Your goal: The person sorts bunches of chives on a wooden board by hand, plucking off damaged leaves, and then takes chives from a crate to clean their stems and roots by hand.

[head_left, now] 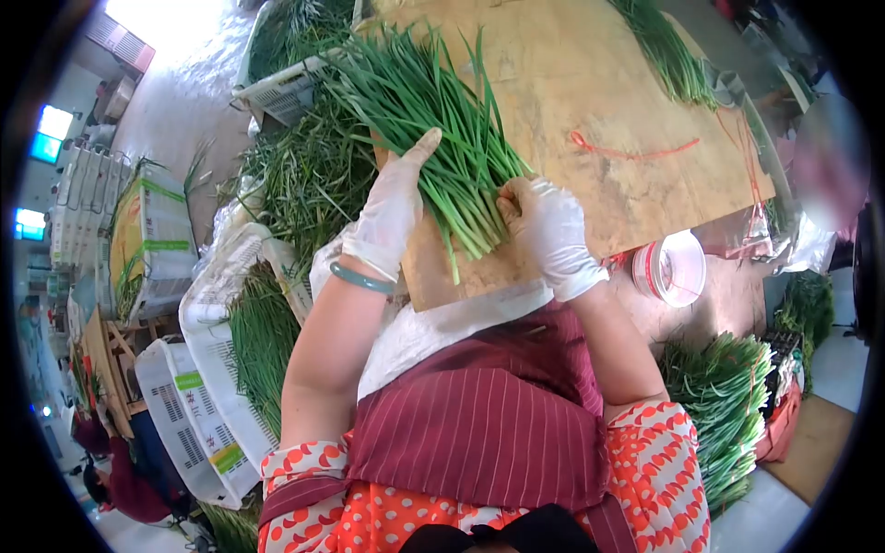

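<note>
A loose bunch of garlic chives (442,111) lies at the left side of the wooden board (553,83), its pale cut ends towards me. My left hand (396,198), in a whitish glove, grips the bunch from the left; its thumb rests on top and its other fingers are hidden beneath. On the right, my gloved right hand (551,226) is closed, with thumb and forefinger pinching stalks at the bunch's edge near the cut ends. Further right on the board lies a red tie (636,150), apart from both hands.
Another chive bunch (678,60) lies at the board's far right. Loose greens (313,166) are heaped on the left, beside white crates (207,405). A white tub (678,267) stands below the board's right edge. Stacked chives (724,405) are at lower right. People are nearby.
</note>
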A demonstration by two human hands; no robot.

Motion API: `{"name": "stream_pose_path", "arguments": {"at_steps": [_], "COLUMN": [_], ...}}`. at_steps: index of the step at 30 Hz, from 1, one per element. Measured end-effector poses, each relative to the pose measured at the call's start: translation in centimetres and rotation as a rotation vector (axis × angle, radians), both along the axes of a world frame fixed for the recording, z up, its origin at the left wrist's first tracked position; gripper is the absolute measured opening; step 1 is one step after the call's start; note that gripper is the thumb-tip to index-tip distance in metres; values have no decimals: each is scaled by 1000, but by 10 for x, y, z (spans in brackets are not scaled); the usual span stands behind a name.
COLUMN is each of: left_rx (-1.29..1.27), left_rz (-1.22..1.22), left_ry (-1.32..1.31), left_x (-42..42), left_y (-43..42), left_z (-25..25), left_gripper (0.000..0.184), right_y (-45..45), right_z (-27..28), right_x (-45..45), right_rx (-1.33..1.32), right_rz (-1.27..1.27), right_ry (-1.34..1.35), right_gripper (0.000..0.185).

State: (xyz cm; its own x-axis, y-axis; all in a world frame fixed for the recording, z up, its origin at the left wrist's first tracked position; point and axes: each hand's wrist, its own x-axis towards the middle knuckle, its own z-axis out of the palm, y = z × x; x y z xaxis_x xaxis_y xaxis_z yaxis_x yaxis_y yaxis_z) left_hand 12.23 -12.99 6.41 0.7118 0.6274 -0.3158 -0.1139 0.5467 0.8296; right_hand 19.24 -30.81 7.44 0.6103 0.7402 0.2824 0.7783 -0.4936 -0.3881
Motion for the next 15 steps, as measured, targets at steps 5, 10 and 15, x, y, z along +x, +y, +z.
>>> {"name": "stream_pose_path", "arguments": {"at_steps": [5,10,15], "left_rx": [-57,354,571], "left_rz": [-51,-28,63], "left_ry": [-291,97,335], "left_x": [-10,6,14], "left_y": [-4,-15,-8], "left_z": [0,-3,-35], "left_gripper": [49,102,110], "right_y": [2,5,-13], "right_z": [-2,3,37], "right_x": [-12,-37,-38], "right_rx": [509,437,94], "right_rz": [-38,165,308], "right_ry": [772,978,811], "right_gripper": [6,6,10]}}
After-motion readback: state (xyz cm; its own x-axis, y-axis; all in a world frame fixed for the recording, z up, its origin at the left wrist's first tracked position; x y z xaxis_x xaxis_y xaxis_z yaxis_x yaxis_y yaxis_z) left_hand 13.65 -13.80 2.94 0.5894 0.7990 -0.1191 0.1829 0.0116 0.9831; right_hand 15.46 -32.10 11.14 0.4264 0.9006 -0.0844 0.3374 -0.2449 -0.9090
